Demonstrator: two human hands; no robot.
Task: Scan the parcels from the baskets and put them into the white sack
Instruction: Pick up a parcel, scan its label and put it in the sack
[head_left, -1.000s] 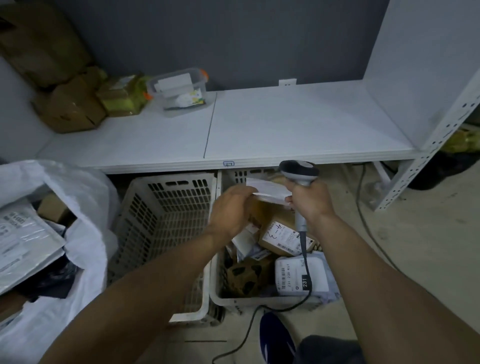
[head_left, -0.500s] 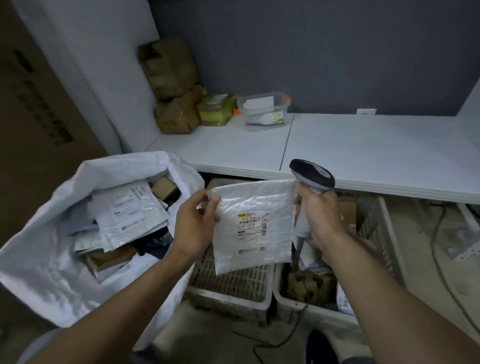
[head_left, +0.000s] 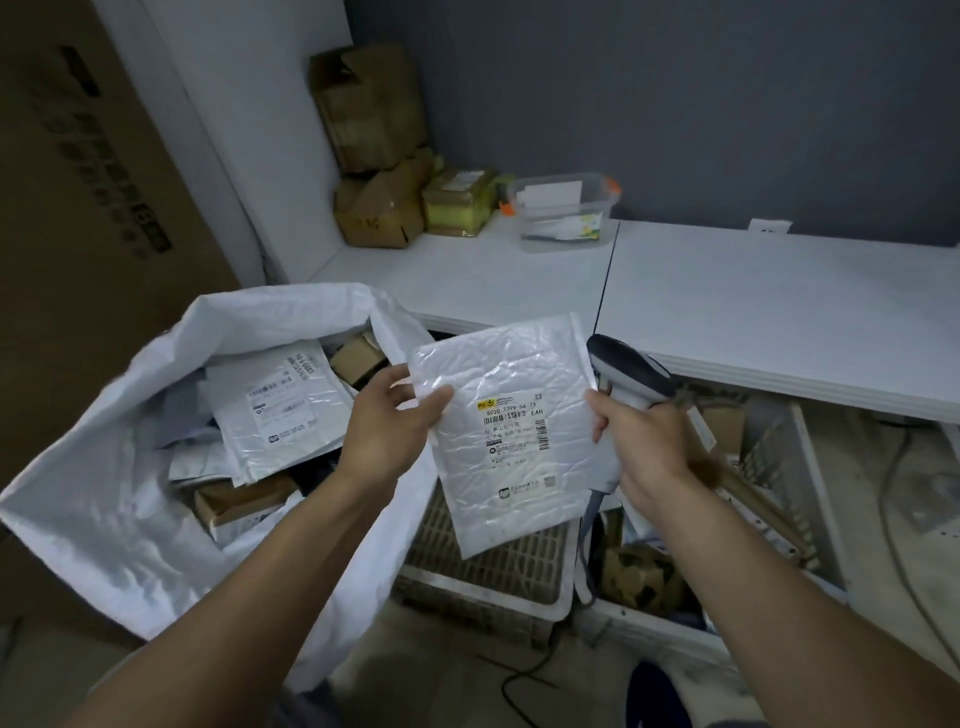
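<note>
A white bubble mailer (head_left: 511, 426) with a printed label faces me, held up between both hands above the baskets. My left hand (head_left: 387, 426) pinches its left edge. My right hand (head_left: 641, 447) grips the handle of a barcode scanner (head_left: 631, 371) and touches the mailer's right edge with the thumb. The white sack (head_left: 119, 467) stands open at the left, with several parcels inside. Under the shelf sit two white slotted baskets: the left basket (head_left: 493, 566) looks bare, the right basket (head_left: 800, 467) holds several parcels.
A white shelf (head_left: 753, 317) runs across above the baskets, with cardboard boxes (head_left: 374, 156) and a clear plastic tub (head_left: 563, 210) at its back left. A large brown carton (head_left: 78, 182) stands at the far left. The scanner cable (head_left: 524, 675) trails on the floor.
The mailer came up out of the right basket and now sits label-up between both hands, nearer the sack. My view has swung left, bringing the open sack into sight.
</note>
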